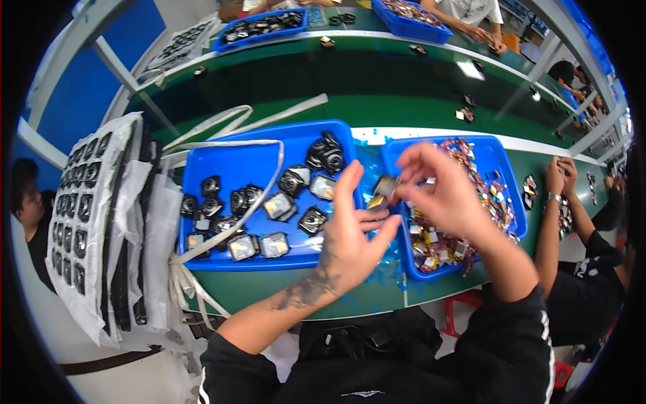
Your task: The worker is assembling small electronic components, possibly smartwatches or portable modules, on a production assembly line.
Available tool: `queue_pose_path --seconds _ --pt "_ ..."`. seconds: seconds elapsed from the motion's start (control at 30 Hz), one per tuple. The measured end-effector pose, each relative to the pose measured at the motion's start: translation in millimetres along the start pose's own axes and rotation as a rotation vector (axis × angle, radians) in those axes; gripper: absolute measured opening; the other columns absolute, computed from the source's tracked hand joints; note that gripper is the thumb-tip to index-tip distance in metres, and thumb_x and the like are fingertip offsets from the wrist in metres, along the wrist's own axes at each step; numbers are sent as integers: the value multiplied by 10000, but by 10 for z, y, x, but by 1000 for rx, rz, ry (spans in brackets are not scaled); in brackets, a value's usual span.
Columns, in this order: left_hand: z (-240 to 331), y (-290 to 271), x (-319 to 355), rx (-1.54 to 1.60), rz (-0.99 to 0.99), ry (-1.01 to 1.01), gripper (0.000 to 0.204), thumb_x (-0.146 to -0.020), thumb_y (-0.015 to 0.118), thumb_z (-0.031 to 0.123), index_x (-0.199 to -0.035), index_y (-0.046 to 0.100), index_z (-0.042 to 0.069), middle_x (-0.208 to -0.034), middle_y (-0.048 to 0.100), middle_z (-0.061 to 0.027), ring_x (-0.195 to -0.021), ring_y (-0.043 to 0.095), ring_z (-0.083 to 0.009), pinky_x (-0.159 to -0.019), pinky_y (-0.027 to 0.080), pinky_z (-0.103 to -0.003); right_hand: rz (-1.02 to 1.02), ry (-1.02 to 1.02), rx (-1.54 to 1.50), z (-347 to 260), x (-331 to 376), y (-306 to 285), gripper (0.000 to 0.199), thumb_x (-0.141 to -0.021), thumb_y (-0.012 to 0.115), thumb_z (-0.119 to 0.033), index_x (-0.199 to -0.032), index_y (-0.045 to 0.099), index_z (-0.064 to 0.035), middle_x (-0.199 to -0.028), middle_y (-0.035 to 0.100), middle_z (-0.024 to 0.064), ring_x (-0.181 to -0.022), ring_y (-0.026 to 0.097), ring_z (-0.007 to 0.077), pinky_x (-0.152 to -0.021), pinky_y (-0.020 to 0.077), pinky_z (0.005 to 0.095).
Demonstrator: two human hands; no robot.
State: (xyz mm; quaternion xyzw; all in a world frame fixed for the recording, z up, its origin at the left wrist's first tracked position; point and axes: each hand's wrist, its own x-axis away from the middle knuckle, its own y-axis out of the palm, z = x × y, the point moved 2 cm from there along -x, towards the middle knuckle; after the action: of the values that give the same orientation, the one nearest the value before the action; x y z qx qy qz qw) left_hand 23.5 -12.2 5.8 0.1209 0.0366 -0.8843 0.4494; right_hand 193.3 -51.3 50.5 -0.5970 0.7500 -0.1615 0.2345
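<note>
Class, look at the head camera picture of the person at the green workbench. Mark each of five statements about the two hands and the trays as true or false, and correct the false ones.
1. The left hand and right hand meet on a small silvery part. True.
2. That part is held above the gap between the two blue trays. True.
3. The left blue tray holds colourful small pieces. False: it holds black and silver modules; the colourful pieces fill the right blue tray.
4. The white strap lies entirely outside the trays. False: it runs across the left blue tray.
5. The bench top is red. False: it is green.
</note>
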Motion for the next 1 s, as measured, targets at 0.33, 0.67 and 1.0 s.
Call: queue_pose_path --seconds 0.33,0.67,1.0 --pt "103 52 257 -886 -249 1024 310 -735 634 88 -1034 714 69 -975 667 -50 -901 599 -213 -722 546 -306 230 292 437 1548 -1609 -462 480 -581 878 -165 -979 653 -17 -967 678 172 -951 659 308 -835 520 362" --pt "198 64 259 -857 -280 1108 257 -724 727 98 -978 732 139 -1040 671 -26 -968 566 -196 -807 531 -338 -262 -314 505 -60 -671 531 225 -794 726 -242 -909 663 -60 -880 647 126 -856 658 315 -724 532 434" --pt "259 -161 172 -812 158 990 434 -754 618 33 -1176 518 31 -1150 531 -123 -984 494 -279 -853 424 -399 -231 -422 702 25 -391 962 253 -807 573 -124 -1025 544 1 -823 633 175 -722 686 308 -544 553 413"
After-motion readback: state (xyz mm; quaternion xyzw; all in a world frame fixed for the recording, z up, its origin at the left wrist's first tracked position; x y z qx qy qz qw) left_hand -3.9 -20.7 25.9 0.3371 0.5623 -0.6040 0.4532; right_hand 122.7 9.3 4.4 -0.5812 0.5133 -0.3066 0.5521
